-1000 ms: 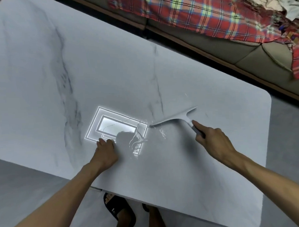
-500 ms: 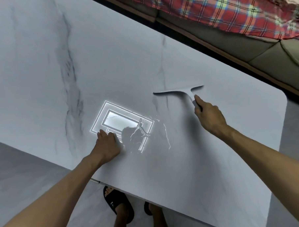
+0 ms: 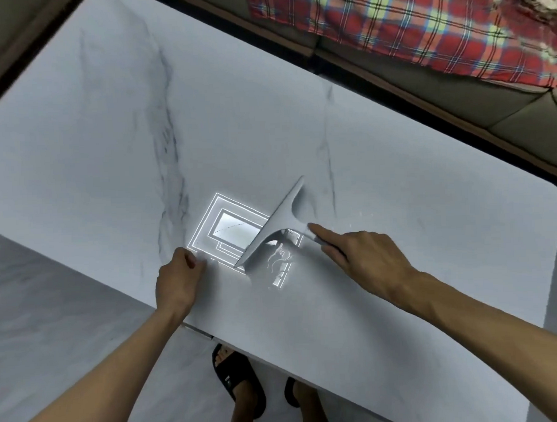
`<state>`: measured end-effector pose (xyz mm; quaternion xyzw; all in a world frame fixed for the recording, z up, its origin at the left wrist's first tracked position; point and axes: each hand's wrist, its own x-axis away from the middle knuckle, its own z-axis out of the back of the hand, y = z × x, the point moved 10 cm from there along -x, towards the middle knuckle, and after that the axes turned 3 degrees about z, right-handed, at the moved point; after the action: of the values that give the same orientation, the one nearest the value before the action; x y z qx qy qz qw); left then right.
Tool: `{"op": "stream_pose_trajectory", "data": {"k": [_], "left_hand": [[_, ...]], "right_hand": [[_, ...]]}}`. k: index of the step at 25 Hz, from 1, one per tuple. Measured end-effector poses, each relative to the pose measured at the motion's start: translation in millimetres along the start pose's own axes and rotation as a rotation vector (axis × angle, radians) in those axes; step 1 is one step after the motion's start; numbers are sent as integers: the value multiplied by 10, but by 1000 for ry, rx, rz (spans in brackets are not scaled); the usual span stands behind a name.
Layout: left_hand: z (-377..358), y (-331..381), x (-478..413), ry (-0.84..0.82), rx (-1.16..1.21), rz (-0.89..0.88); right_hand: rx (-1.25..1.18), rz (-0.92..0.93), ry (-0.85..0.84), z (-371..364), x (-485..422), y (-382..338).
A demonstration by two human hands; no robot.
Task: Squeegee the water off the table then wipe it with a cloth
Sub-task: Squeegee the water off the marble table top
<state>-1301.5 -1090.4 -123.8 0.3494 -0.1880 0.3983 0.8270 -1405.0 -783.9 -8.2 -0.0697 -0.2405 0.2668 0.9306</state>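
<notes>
Squeegee in right hand — blade on wet table.

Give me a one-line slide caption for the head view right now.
The right hand holds a white squeegee blade-down on the wet marble-pattern table; left hand rests on it near the front edge.
</notes>
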Motion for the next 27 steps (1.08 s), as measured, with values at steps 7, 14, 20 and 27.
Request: {"op": "stream_pose_trajectory", "data": {"k": [7, 14, 20, 27], "left_hand": [[758, -635, -196, 179, -75, 76], [421, -669, -210, -43, 19, 106], [-184, -250, -124, -232, -89, -11], [-735, 21, 70, -339, -316, -55]], "right_hand": [[187, 634, -148, -926, -604, -1973], [201, 511, -82, -990, -1031, -1880], [57, 10, -5, -636, -692, -338], [0, -351, 10, -609, 616, 871]]}}
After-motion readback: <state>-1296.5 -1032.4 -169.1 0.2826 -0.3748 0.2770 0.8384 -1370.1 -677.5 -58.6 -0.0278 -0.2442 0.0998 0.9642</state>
